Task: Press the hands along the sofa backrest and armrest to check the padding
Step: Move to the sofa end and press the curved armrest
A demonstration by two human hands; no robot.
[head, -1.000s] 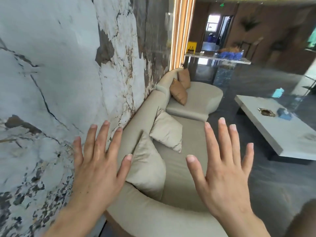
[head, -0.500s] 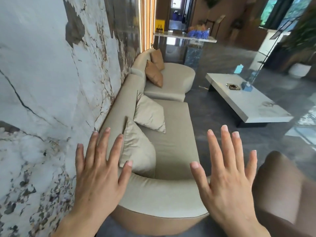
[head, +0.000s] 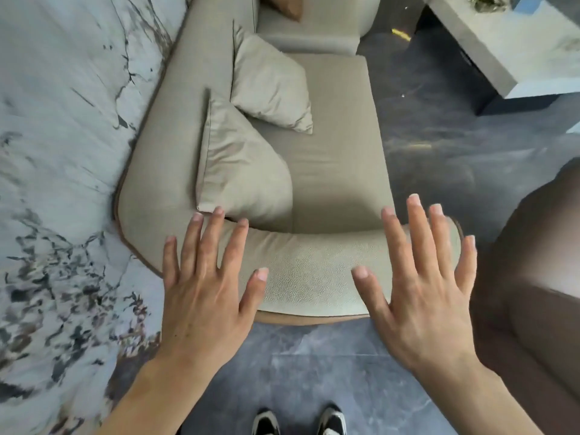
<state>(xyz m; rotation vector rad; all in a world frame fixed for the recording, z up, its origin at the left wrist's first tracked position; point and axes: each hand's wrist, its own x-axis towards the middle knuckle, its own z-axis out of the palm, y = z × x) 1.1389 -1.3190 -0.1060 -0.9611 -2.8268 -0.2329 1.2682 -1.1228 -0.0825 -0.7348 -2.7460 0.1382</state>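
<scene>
A: Since the earlier head frame, view is tilting downward; both hands are now lying over the sofa armrest instead of in front of it.

B: Hand state?

A: Left hand is spreading flat, fingers splayed, gripping nothing. Right hand is doing likewise. Contact with the padding: cannot tell.

B: Edges?

A: Armrest is curving between the hands; backrest is running along the marble wall, touching it. Two cushions are leaning against the backrest.

B: Room?

A: Bare floor is lying open below the armrest, shoes at the bottom edge. A brown seat is crowding the right; a table is standing well apart.
</scene>
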